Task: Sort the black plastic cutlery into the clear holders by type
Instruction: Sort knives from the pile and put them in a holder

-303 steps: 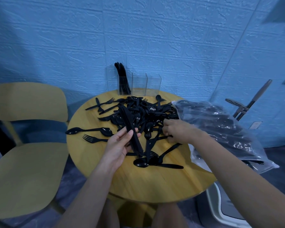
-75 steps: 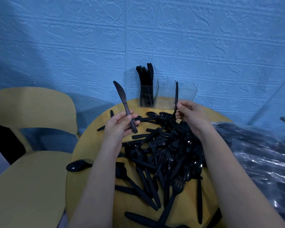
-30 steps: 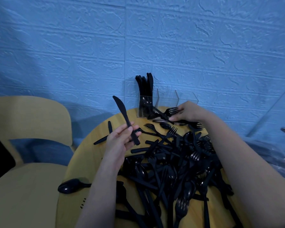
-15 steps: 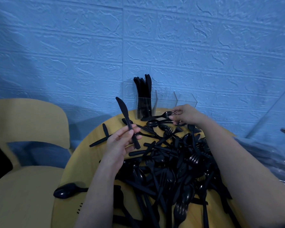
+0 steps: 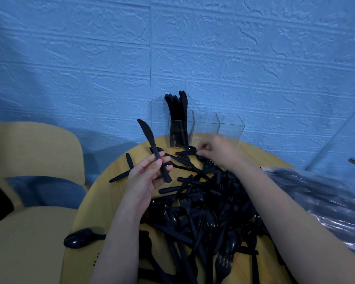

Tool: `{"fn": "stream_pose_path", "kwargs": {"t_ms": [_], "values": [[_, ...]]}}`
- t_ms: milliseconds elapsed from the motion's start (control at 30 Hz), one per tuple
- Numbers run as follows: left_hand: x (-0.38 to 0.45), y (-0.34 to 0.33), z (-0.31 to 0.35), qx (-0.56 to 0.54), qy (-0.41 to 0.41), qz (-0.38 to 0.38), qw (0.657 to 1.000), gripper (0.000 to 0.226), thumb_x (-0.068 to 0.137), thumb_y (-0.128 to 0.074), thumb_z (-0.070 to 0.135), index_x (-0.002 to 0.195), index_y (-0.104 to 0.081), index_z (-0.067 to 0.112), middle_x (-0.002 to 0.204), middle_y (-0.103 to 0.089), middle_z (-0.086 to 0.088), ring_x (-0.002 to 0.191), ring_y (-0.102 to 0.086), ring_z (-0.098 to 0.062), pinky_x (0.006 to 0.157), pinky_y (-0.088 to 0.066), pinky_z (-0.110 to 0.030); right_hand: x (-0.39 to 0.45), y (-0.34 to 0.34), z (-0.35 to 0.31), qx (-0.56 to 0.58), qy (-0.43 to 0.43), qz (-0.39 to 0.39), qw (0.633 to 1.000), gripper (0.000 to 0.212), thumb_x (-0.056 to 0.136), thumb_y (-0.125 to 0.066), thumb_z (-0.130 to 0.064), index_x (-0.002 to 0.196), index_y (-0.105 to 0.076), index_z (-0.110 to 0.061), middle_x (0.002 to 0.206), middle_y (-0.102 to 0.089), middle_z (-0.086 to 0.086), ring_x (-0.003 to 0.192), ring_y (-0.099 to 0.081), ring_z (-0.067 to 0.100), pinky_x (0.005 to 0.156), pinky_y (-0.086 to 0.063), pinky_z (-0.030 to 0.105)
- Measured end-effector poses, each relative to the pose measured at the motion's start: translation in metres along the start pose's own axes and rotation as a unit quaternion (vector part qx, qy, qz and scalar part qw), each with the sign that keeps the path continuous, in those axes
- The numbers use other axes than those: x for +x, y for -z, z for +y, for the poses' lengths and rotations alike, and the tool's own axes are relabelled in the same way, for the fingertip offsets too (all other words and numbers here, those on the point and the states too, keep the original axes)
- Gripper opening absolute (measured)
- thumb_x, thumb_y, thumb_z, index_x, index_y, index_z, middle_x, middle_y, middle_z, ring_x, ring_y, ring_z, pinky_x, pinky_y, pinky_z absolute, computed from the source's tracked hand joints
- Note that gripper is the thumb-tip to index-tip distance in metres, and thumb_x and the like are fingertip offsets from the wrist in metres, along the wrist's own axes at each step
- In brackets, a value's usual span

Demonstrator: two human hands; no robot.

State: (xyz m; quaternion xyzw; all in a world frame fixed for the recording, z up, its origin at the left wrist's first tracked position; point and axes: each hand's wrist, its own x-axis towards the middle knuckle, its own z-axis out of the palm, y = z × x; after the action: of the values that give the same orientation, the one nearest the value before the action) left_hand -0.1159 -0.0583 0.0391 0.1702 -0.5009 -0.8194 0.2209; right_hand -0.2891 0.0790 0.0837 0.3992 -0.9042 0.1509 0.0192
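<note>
Black cutlery pile [image 5: 203, 212]: the left hand [image 5: 146, 177] still grips a knife [image 5: 154, 152]; the right hand [image 5: 217, 150] has dropped its fork, fingers now picking blurrily near the holders [image 5: 205, 128].

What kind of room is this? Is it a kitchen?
Probably not a kitchen; more likely a plain room set up for a sorting job. There is a small round wooden table, a yellow chair and a blue brick-patterned wall, but no stove or sink in view.
</note>
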Motion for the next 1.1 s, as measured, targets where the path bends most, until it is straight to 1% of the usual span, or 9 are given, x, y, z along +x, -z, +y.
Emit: {"fn": "stream_pose_path", "kwargs": {"t_ms": [67,133,333,433,567,633,767,867,1100], "values": [[0.001,0.002,0.001,-0.008,-0.007,0.006,1.000,0.021,0.092,-0.053,0.007,0.109,-0.065,0.012,0.096,-0.074,-0.001,0.081,-0.070,-0.013,0.067,-0.058,-0.026,0.000,-0.005,-0.017,0.015,0.030,-0.127,0.991,0.014,0.085,-0.068,-0.036,0.093,-0.069,-0.024,0.096,-0.060,-0.007,0.091,-0.057,0.013,0.076,-0.048,0.028],[0.001,0.004,0.002,-0.012,-0.012,0.011,1.000,0.021,0.092,-0.053,0.007,0.109,-0.064,0.012,0.095,-0.074,-0.001,0.080,-0.070,-0.012,0.068,-0.058,-0.025,0.002,-0.012,-0.024,-0.018,0.047,-0.185,0.981,0.016,0.082,-0.070,-0.040,0.090,-0.067,-0.027,0.098,-0.059,-0.005,0.090,-0.056,0.015,0.076,-0.050,0.032],[0.000,0.003,0.002,-0.011,-0.018,0.011,1.000,0.019,0.094,-0.052,0.007,0.106,-0.065,0.013,0.093,-0.074,0.001,0.079,-0.070,-0.011,0.065,-0.057,-0.023,-0.006,0.009,-0.038,0.112,0.099,-0.186,0.971,0.014,0.084,-0.070,-0.030,0.096,-0.069,-0.024,0.092,-0.058,-0.011,0.081,-0.052,0.003,0.072,-0.040,0.019],[-0.001,0.001,0.003,-0.007,-0.017,0.012,1.000,0.019,0.094,-0.052,0.007,0.106,-0.065,0.014,0.092,-0.074,0.000,0.078,-0.070,-0.011,0.064,-0.057,-0.023,-0.005,-0.001,-0.053,0.016,0.157,-0.240,0.958,0.025,0.084,-0.070,-0.031,0.106,-0.069,-0.022,0.095,-0.056,-0.010,0.083,-0.050,0.007,0.071,-0.038,0.021],[-0.002,0.002,0.005,-0.012,-0.020,0.017,1.000,0.019,0.094,-0.051,0.007,0.106,-0.065,0.014,0.091,-0.074,0.001,0.076,-0.070,-0.010,0.064,-0.057,-0.022,0.000,-0.022,-0.063,-0.029,0.164,-0.298,0.940,0.015,0.080,-0.073,-0.034,0.089,-0.067,-0.023,0.093,-0.063,-0.003,0.087,-0.058,0.017,0.077,-0.050,0.032],[-0.001,0.001,0.005,-0.018,-0.021,0.019,0.999,0.019,0.094,-0.052,0.006,0.105,-0.065,0.014,0.090,-0.074,0.001,0.075,-0.070,-0.010,0.064,-0.057,-0.022,0.001,-0.022,-0.067,-0.044,0.161,-0.316,0.934,0.013,0.082,-0.071,-0.031,0.086,-0.062,-0.021,0.086,-0.060,-0.002,0.082,-0.057,0.019,0.071,-0.049,0.031],[-0.002,0.000,0.006,-0.022,-0.024,0.017,0.999,0.018,0.094,-0.052,0.006,0.104,-0.065,0.014,0.090,-0.074,0.001,0.075,-0.070,-0.010,0.064,-0.057,-0.022,0.003,-0.010,-0.065,-0.019,0.157,-0.252,0.955,0.011,0.084,-0.067,-0.022,0.084,-0.056,-0.018,0.072,-0.051,-0.009,0.065,-0.048,0.008,0.056,-0.037,0.021],[-0.002,0.000,0.006,-0.028,-0.026,0.017,0.999,0.018,0.094,-0.052,0.006,0.104,-0.065,0.014,0.090,-0.074,0.001,0.075,-0.070,-0.010,0.063,-0.057,-0.022,0.007,0.001,-0.052,0.125,0.101,-0.155,0.975,0.014,0.085,-0.069,-0.019,0.090,-0.056,-0.019,0.075,-0.054,-0.009,0.067,-0.049,0.004,0.060,-0.039,0.014],[-0.002,0.001,0.006,-0.026,-0.019,0.010,0.999,0.020,0.093,-0.052,0.007,0.108,-0.065,0.012,0.093,-0.074,0.001,0.078,-0.070,-0.011,0.063,-0.057,-0.022,0.005,0.028,-0.025,0.382,-0.014,0.083,0.920,0.005,0.090,-0.063,-0.013,0.088,-0.059,-0.016,0.074,-0.058,-0.005,0.064,-0.056,0.002,0.063,-0.045,0.012]]}}
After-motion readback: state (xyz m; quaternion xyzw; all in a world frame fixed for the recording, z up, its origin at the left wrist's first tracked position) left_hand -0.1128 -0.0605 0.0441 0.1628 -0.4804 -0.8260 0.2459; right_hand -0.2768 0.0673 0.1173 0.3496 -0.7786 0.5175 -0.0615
